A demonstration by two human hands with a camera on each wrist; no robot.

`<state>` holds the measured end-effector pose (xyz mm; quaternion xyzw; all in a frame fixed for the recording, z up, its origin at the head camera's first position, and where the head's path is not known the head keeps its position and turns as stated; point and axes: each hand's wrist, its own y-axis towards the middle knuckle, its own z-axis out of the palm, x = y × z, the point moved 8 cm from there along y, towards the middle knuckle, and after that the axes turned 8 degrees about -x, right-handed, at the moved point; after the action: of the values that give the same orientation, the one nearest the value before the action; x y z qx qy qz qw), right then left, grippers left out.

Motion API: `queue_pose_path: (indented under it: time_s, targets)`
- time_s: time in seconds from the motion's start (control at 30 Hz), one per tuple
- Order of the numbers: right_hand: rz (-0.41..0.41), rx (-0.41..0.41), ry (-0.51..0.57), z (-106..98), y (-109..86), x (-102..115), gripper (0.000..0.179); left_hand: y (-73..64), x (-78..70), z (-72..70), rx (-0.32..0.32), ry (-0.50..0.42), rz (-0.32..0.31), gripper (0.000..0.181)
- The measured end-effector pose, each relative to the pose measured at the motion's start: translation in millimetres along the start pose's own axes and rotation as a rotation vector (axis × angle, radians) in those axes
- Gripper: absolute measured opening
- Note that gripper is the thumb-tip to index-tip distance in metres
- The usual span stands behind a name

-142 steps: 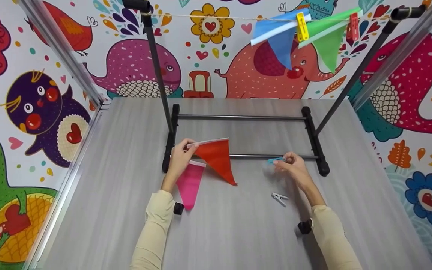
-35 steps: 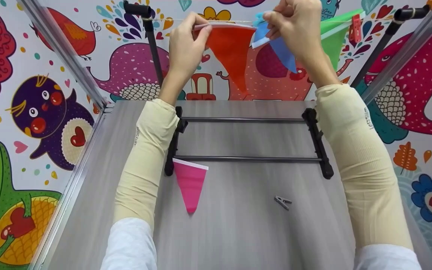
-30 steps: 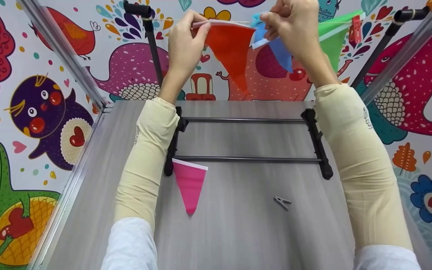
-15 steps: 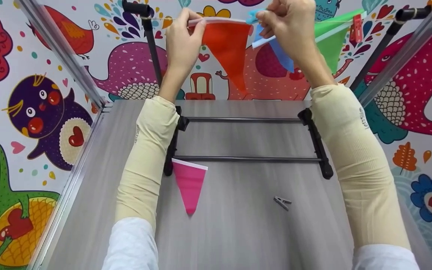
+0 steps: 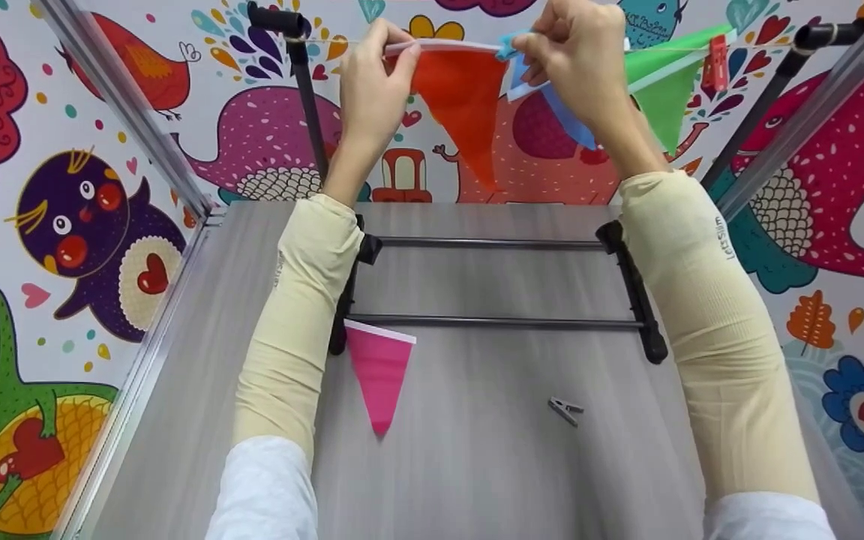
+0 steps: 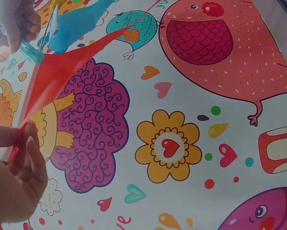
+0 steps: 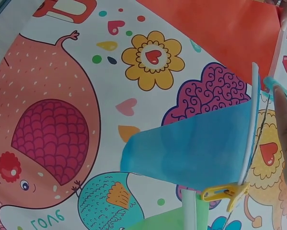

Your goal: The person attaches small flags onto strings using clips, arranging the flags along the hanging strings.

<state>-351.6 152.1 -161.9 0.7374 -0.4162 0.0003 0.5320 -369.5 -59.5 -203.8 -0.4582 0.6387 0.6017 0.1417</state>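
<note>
Up at the string [image 7: 262,127], my left hand [image 5: 374,94] pinches the white hem of an orange-red pennant [image 5: 462,97] at its left corner. The pennant's point hangs down. At its right corner my right hand [image 5: 586,56] pinches a light blue clothespin [image 6: 32,51], its tip right at the hem and string. Just right of it hangs a blue pennant [image 7: 196,143], partly behind my right hand in the head view, with a yellow clothespin [image 7: 224,192] on its hem. A green pennant [image 5: 661,82] hangs farther right beside a red clothespin [image 5: 716,64].
On the grey table lie a pink pennant [image 5: 381,375], near the rack's left foot, and a grey clothespin [image 5: 565,411] to the right. The rack's black base bars [image 5: 492,322] and uprights [image 5: 304,97] frame the work. A wall with printed cartoon animals stands behind.
Both hands have risen from the table to the string, bringing the orange-red pennant and light blue clothespin. Over the last half second the clothespin dipped slightly at the pennant's right corner.
</note>
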Motion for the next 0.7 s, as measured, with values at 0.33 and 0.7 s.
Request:
queue_pose_path:
  time_s: [0.33, 0.7]
  targets:
    - [0.006, 0.047, -0.057, 1.0, -1.7, -1.0, 0.033, -1.6, -3.8, 4.9, 0.027, -0.031, -0.011, 0.017]
    - [-0.081, 0.126, -0.196, 13.4, -1.7, 7.9, 0.036, -1.4, 0.5, 3.5, 0.034, -0.006, -0.007, 0.017]
